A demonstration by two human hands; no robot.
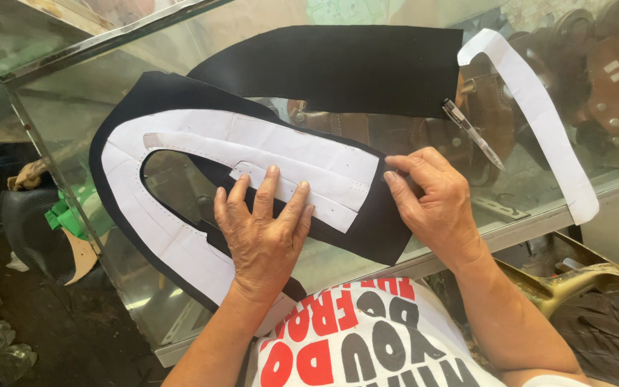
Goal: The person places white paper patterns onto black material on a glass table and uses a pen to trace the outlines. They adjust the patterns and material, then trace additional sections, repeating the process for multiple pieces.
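Note:
A white U-shaped paper pattern (180, 143) lies on a black piece of material (120, 115) on top of a glass counter. My left hand (263, 233) presses flat on the pattern's lower arm, fingers spread. My right hand (431, 197) holds a silver pen (471, 132) with its tip at the pattern's right end, on the black material. A second black piece (338, 64) lies behind, farther back on the glass.
A long white paper strip (539, 107) curves along the right side of the glass counter (66, 86). Brown leather goods (596, 79) show through the glass. Bottles and scraps lie on the dark floor at left (1, 344).

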